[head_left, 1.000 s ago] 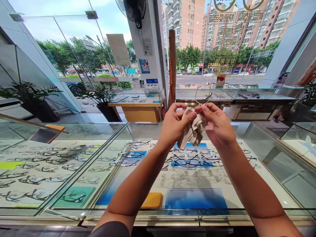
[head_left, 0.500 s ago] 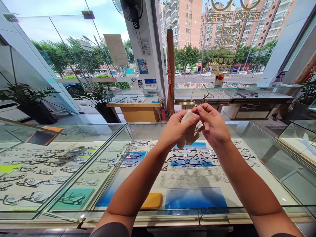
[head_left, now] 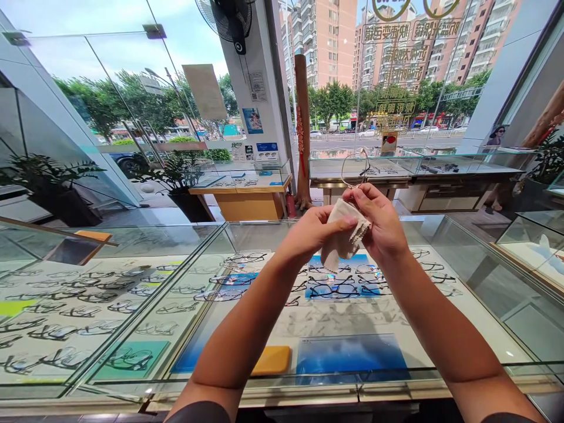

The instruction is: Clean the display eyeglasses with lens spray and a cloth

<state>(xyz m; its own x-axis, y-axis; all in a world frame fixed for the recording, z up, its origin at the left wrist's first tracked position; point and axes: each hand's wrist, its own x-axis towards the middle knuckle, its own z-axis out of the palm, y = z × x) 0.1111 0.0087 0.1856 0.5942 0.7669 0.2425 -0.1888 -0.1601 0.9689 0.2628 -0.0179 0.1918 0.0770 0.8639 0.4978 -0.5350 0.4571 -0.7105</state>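
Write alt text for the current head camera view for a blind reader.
A person's left hand holds a beige cloth and their right hand holds thin-rimmed glasses above a glass display case of eyeglasses, with a street beyond windows.

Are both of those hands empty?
No, the left hand pinches a beige cloth and the right hand holds thin-framed glasses.

Right of centre, the left hand (head_left: 314, 231) is pinching a pale cloth (head_left: 341, 235); the right hand (head_left: 382, 222) is holding thin-rimmed glasses (head_left: 356, 168). Across the lower frame, a glass counter (head_left: 308, 395) is displaying spectacles (head_left: 333, 290).
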